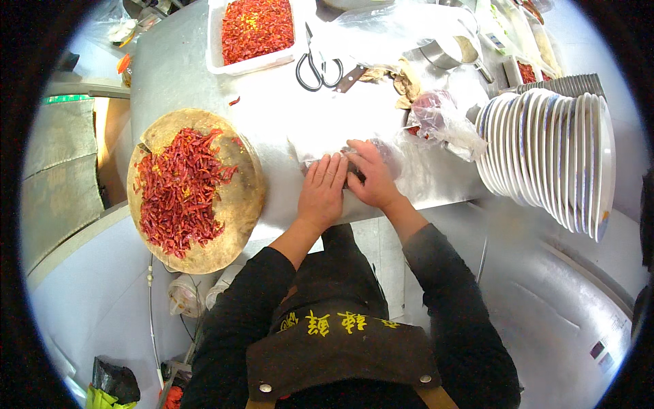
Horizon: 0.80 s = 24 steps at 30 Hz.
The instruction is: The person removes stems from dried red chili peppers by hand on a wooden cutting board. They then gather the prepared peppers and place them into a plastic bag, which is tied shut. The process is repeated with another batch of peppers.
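My left hand [323, 191] lies flat, fingers together, on a clear plastic bag [386, 151] near the front edge of the steel table. Right beside it, my right hand [371, 174] has its fingers bent over the bag, thumb and fingertips close to my left fingers. Something dark shows between the two hands; what it is cannot be told. To the left, a round wooden chopping block [240, 204] bears a heap of cut dried red chilies [179, 194]. A white plastic tub [214, 51] of cut red chilies [258, 30] stands at the back.
Scissors [319, 71] and a knife handle [351, 79] lie beyond my hands. A crumpled cloth [406, 84], a knotted plastic bag [442, 115] and a metal pot [444, 53] are to the right. A row of white plates [546, 158] stands on edge at the far right.
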Tool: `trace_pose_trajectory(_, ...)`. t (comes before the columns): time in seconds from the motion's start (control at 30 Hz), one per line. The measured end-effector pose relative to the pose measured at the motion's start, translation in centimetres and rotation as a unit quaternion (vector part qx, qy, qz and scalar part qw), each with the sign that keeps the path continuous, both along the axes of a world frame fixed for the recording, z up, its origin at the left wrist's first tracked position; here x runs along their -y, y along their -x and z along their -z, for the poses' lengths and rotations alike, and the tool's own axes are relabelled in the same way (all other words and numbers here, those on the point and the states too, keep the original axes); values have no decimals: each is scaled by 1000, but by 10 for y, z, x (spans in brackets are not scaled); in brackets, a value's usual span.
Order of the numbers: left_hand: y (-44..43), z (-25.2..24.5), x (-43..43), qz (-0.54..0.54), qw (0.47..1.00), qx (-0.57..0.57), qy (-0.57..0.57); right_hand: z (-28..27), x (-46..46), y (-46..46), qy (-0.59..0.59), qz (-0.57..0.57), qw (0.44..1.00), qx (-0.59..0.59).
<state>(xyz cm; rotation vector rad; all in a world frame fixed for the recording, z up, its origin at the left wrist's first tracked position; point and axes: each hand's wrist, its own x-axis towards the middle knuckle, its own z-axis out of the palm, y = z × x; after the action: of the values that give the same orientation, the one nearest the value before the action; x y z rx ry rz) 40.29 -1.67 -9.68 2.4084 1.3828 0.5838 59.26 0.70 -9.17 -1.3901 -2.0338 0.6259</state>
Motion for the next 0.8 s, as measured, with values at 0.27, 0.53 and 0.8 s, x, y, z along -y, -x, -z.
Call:
trace_pose_trajectory(0.27,-1,-1,-2,7,1000,-16,-19,-15,26,-50,209,456,865,-25)
trace_pose_trajectory(0.53,2,-2,-4,20,999,-8,-26,9,-19,-51,297,359,885,-16)
trace_pose_trajectory(0.8,-1,-2,-3,8,1000,7,-16,-7,0,5,87,252,958,108)
